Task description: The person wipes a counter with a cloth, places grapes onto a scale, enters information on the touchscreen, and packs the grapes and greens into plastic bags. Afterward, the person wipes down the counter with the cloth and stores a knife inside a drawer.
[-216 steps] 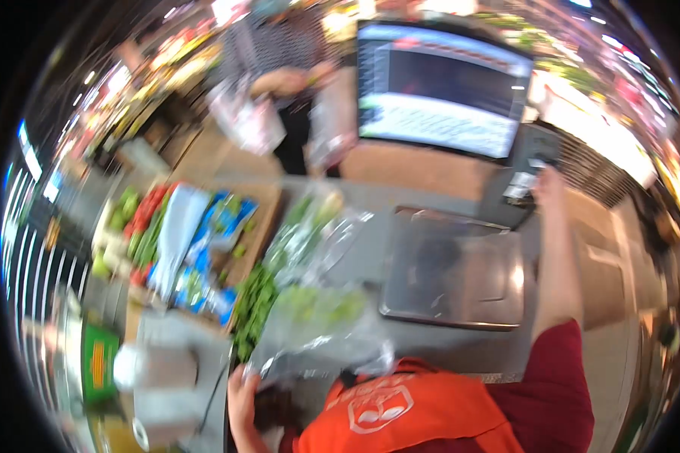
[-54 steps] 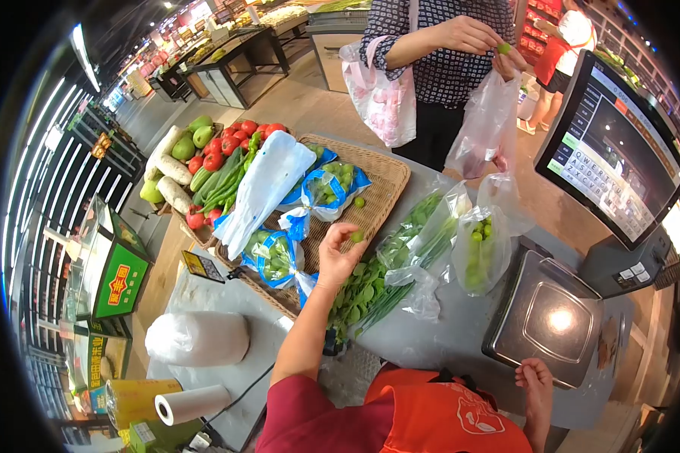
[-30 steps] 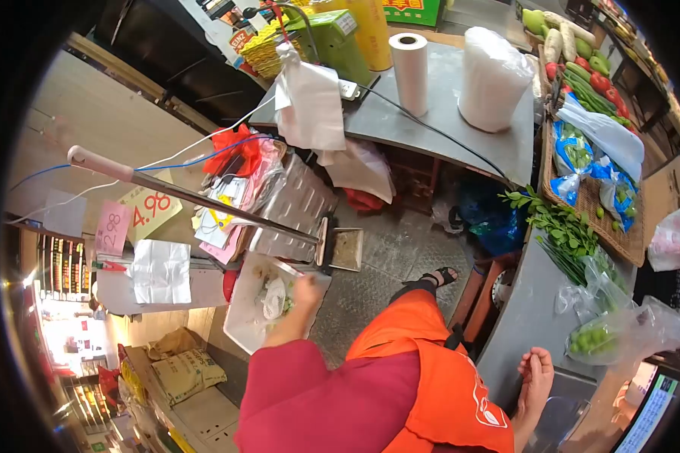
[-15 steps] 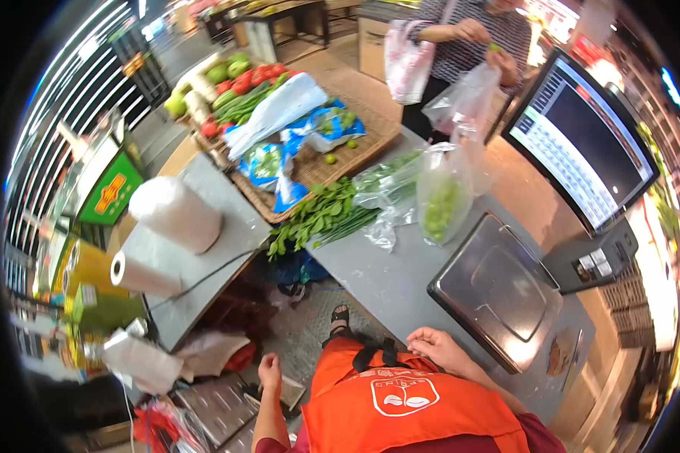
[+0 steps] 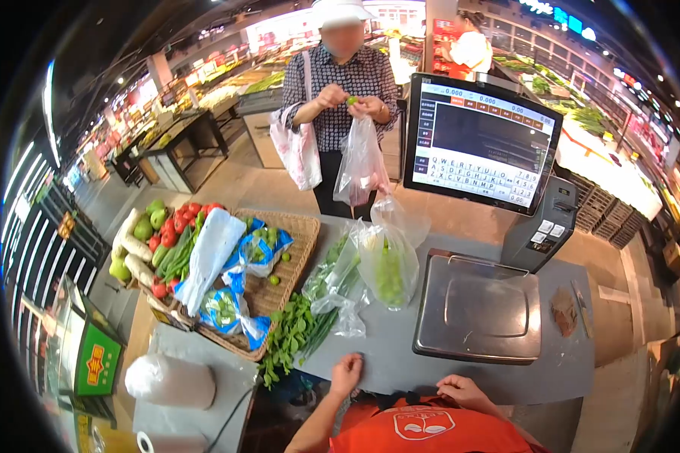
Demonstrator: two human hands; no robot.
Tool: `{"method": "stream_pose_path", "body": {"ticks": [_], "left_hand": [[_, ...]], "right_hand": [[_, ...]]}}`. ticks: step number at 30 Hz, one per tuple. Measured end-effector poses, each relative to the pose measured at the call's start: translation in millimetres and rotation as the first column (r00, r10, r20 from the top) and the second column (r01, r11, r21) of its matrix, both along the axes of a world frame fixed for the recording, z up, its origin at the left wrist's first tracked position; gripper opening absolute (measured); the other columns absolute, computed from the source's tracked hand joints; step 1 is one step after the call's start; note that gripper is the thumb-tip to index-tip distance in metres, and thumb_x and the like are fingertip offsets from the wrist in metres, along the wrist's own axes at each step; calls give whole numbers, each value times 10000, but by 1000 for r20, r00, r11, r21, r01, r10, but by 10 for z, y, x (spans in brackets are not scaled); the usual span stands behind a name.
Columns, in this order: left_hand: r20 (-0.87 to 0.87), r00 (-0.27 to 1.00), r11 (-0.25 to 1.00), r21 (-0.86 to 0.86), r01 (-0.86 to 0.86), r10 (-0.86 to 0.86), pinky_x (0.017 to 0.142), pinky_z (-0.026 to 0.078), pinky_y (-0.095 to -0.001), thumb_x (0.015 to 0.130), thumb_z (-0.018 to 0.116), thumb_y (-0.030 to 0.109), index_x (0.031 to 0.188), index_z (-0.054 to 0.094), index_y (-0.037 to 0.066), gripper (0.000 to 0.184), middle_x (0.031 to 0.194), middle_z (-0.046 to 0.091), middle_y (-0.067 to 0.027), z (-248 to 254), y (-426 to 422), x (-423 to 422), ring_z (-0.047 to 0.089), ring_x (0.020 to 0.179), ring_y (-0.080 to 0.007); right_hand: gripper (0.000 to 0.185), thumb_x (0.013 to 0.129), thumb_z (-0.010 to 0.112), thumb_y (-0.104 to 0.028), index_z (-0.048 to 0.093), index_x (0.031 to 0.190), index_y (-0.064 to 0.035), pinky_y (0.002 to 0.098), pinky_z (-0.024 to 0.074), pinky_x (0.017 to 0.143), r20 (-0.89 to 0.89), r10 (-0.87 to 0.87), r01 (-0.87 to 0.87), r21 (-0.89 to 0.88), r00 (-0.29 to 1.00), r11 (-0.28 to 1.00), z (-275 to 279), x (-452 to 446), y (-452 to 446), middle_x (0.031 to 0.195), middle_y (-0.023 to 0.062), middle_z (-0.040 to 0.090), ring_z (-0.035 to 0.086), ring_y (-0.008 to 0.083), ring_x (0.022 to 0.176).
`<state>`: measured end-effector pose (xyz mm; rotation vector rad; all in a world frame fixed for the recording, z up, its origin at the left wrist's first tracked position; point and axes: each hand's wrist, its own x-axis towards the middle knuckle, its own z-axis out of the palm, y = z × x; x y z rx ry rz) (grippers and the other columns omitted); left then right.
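My left hand (image 5: 347, 373) is loosely curled at the front edge of the grey counter (image 5: 385, 355), with nothing visible in it. My right hand (image 5: 462, 392) hovers just in front of my orange apron (image 5: 431, 428), its fingers bent and holding nothing that I can see. Beyond it lies a flat metal scale platter (image 5: 477, 306). A clear bag of green vegetables (image 5: 390, 270) stands left of the scale. Beside that are bagged long green stalks (image 5: 336, 291) and a bunch of leafy greens (image 5: 283, 336). Neither hand touches this produce.
A wicker tray (image 5: 298, 241) holds tomatoes, radishes and blue-and-white bags. A touchscreen (image 5: 482, 143) rises behind the scale. Across the counter, a person (image 5: 340, 98) fingers a small green item and carries a plastic bag (image 5: 361, 162). Plastic bag rolls (image 5: 170, 381) stand at left.
My view has turned up and to the right, levelling out on the counter and the person opposite. My left hand has come forward to the counter's edge; my right hand stays by the apron.
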<state>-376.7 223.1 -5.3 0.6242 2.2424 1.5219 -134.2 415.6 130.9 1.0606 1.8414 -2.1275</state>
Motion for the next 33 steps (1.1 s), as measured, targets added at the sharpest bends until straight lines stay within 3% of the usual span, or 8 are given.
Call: {"method": "stream_pose_path", "body": {"ticks": [5,8,14,17,20,22,26,33], "left_hand": [[129,986,992,-46,114,-107,559,451,-245,844,556,150,876,620,35,135,621,573,-45,290,43,-2,545,574,-99],[5,985,985,-22,172,-172,565,456,-254,835,563,143,880,619,33,131,626,577,-56,171,-3,-52,547,574,-109],[31,978,976,-71,206,-204,589,463,-285,816,569,142,873,627,49,123,689,609,-79,50,-43,-92,574,597,-163],[-65,951,952,-84,296,-301,598,463,-293,821,556,133,880,628,47,126,737,621,-106,-1,-36,-139,596,633,-184],[94,956,960,-5,280,-278,623,454,-263,851,529,102,874,612,-2,136,743,607,-65,-85,-13,-137,535,661,-118],[51,968,968,74,241,-245,624,449,-253,865,532,110,885,612,-9,144,736,609,-46,-42,25,-65,528,656,-103],[193,943,963,35,268,-269,582,392,-216,895,504,155,802,563,20,175,688,537,1,-37,148,189,463,628,-64],[313,893,942,24,334,-324,590,417,-225,895,518,156,824,577,7,175,686,570,-29,262,824,1687,506,618,-88]], "right_hand": [[174,871,539,-143,574,979,-10,215,447,671,7,-75,75,-1,997,997,0,-97,-130,848,57,606,550,93,748],[170,862,546,-132,578,975,-10,216,450,653,22,-112,111,33,993,993,68,-136,-214,839,53,608,555,93,737],[179,835,564,-141,587,943,0,220,450,661,42,-286,286,7,957,958,76,25,-326,814,40,605,550,90,732],[152,824,573,-147,592,912,-25,234,448,649,-11,-375,372,159,927,915,80,233,-281,787,16,598,539,82,723],[124,816,554,-117,582,883,-16,246,456,613,-101,-491,498,279,866,821,258,551,-173,744,20,570,530,86,685],[110,808,555,-88,584,891,-21,252,467,602,-145,-621,637,180,771,749,89,913,8,757,22,574,537,99,672],[122,805,571,-120,592,905,-52,231,429,609,-158,-759,764,293,632,575,-35,1624,696,775,-6,572,511,75,685],[249,764,595,-132,544,997,-60,331,448,757,-210,-722,552,787,659,275,-692,2607,2507,906,80,581,549,234,860]]}}
